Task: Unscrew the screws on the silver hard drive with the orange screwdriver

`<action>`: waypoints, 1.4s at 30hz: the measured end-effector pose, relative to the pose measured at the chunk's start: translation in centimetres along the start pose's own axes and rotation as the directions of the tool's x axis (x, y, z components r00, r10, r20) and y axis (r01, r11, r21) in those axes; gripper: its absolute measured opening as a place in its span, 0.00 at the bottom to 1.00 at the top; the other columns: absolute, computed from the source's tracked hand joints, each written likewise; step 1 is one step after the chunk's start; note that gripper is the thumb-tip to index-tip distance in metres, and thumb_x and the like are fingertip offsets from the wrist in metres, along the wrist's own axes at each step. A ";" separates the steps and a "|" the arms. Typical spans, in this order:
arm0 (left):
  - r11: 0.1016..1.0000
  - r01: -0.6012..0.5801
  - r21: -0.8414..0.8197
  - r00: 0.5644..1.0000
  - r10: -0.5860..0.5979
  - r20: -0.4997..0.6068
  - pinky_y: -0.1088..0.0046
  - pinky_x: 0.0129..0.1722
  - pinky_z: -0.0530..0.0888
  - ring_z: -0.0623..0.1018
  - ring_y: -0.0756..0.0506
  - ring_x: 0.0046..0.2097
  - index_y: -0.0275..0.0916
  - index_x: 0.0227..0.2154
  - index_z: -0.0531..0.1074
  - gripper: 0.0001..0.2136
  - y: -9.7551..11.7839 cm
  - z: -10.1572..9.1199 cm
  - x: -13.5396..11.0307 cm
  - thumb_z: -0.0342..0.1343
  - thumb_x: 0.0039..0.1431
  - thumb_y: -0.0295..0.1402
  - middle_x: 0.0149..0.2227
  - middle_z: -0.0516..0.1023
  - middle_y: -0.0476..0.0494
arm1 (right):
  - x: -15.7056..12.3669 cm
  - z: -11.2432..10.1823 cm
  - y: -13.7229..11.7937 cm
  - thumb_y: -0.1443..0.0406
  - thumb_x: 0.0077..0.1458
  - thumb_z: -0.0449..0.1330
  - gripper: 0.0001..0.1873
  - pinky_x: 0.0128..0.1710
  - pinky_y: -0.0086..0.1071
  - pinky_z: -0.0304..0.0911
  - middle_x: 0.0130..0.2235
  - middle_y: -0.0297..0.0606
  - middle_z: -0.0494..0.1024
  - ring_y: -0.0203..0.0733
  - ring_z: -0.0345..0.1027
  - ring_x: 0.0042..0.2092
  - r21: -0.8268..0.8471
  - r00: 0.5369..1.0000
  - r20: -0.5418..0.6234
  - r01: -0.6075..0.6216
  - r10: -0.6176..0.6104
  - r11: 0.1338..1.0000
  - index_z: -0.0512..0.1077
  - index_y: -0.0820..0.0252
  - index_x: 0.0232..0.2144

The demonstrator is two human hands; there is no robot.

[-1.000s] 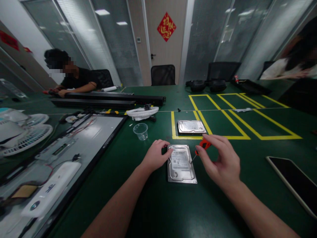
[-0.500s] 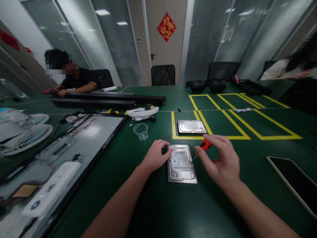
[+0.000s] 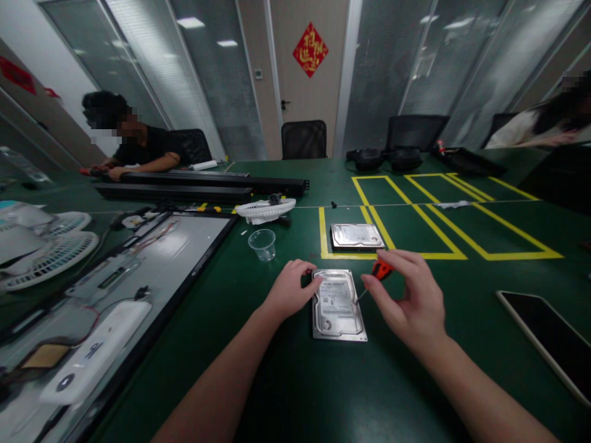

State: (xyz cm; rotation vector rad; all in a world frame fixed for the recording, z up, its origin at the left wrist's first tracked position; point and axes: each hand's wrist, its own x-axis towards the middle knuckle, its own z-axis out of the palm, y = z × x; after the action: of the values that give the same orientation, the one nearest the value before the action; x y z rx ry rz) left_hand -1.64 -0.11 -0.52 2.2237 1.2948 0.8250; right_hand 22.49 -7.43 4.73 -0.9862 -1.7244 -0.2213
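A silver hard drive point(image 3: 339, 307) with a white label lies flat on the green table. My left hand point(image 3: 292, 288) is closed on its upper left corner, thumb on the top face and fingers at the far edge. Between thumb and fingertips, my right hand point(image 3: 410, 295) pinches a screwdriver with an orange and black handle point(image 3: 381, 269). The thin shaft slants down to the drive's right edge, where the tip meets it; any screw there is too small to make out. Just beyond lies a second hard drive point(image 3: 355, 236), inside a yellow tape outline.
A clear plastic cup point(image 3: 262, 245) and a white fan part point(image 3: 266, 210) stand left of the drives. A large opened panel point(image 3: 184, 246) fills the left side. At the right lies a tablet-like device point(image 3: 549, 344). Two other people sit at the table's far sides.
Almost nothing differs. My right hand and the screwdriver handle have shifted very slightly to the left; the drive and my left hand stay in place.
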 end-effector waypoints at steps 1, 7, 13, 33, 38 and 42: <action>1.000 -0.002 0.001 1.000 0.002 -0.002 0.61 0.48 0.74 0.76 0.40 0.47 0.40 0.46 0.78 0.10 0.0 0.0 0.0 0.60 0.66 0.37 0.43 0.79 0.42 | 0.1 0.0 0.0 0.68 0.55 0.70 0.28 0.46 0.44 0.75 0.48 0.44 0.78 0.49 0.75 0.48 -0.028 1.000 -0.015 0.013 -0.014 1.000 0.72 0.54 0.58; 1.000 -0.014 0.000 1.000 0.014 -0.008 0.61 0.48 0.74 0.76 0.41 0.46 0.39 0.45 0.78 0.10 -0.1 0.1 0.0 0.60 0.66 0.37 0.43 0.79 0.42 | -0.2 -0.1 -0.1 0.72 0.56 0.68 0.30 0.49 0.45 0.74 0.50 0.44 0.80 0.48 0.76 0.49 0.004 1.000 0.004 -0.011 0.011 1.000 0.71 0.53 0.60; 1.000 -0.015 -0.002 1.000 0.015 -0.003 0.61 0.48 0.74 0.76 0.41 0.47 0.39 0.45 0.78 0.10 -0.1 0.1 0.0 0.59 0.66 0.37 0.43 0.79 0.42 | -0.3 -0.1 0.0 0.72 0.59 0.64 0.31 0.56 0.49 0.72 0.55 0.46 0.79 0.51 0.76 0.54 0.067 0.998 0.049 -0.053 0.049 0.996 0.67 0.54 0.64; 1.000 -0.014 -0.004 1.000 0.014 -0.006 0.61 0.48 0.73 0.76 0.41 0.46 0.40 0.45 0.78 0.10 0.0 0.0 0.0 0.59 0.66 0.37 0.42 0.79 0.42 | -0.1 0.2 0.1 0.69 0.54 0.71 0.30 0.49 0.45 0.74 0.49 0.45 0.78 0.50 0.75 0.50 0.001 1.000 -0.017 0.006 -0.006 1.000 0.71 0.55 0.58; 1.000 -0.007 -0.002 1.000 0.007 -0.012 0.61 0.49 0.74 0.76 0.40 0.47 0.40 0.44 0.78 0.09 0.0 0.1 0.0 0.60 0.66 0.37 0.43 0.79 0.42 | 0.1 0.2 0.1 0.70 0.55 0.70 0.27 0.45 0.43 0.74 0.46 0.43 0.77 0.47 0.75 0.45 -0.046 1.000 -0.027 0.003 -0.004 0.999 0.73 0.55 0.57; 1.000 -0.005 0.001 1.000 0.005 -0.011 0.61 0.49 0.74 0.77 0.40 0.47 0.40 0.45 0.78 0.09 0.0 0.0 0.0 0.60 0.65 0.37 0.43 0.79 0.42 | -0.3 0.1 0.0 0.72 0.57 0.66 0.30 0.50 0.46 0.74 0.49 0.43 0.80 0.48 0.76 0.48 0.052 0.999 0.026 -0.049 0.047 0.997 0.69 0.54 0.61</action>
State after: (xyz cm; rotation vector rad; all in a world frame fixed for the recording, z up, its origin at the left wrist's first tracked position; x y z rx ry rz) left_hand -1.58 -0.13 -0.52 2.2276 1.2955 0.8391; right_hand 22.47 -7.54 4.40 -0.9941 -1.7189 -0.1319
